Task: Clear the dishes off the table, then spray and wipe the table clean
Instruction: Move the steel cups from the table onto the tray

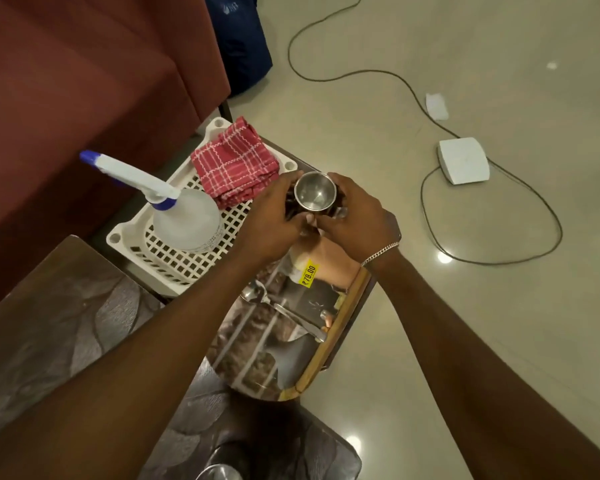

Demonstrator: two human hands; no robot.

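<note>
Nearest to me, at the bottom of the frame, is the dark patterned worktop. At its lowest edge there is the rim of what seems to be a glass, so I judge that the clearing is not finished.

My two forearms reach from the lower corners to the centre of the frame. There my left hand and my right hand come together around a small steel cup. The fingers of both curl on its sides and its open mouth faces up to me. It looks empty. Something dark is under the cup between my palms, but I cannot make out what it is.

The cup is above the far end of a shiny tray, where a spoon lies nearer to me. Whether the cup already stands on the tray I cannot tell.

I expect the cup to be light and stiff, with thin smooth metal that slips easily if it is wet. It will not break, but it can roll and make noise. The best place to hold is the wall just under the flared rim. The tray looks glossy, so I should set the cup down flat.

To the left of my hands a white basket holds the spray bottle and the folded red checked cloth.
</note>
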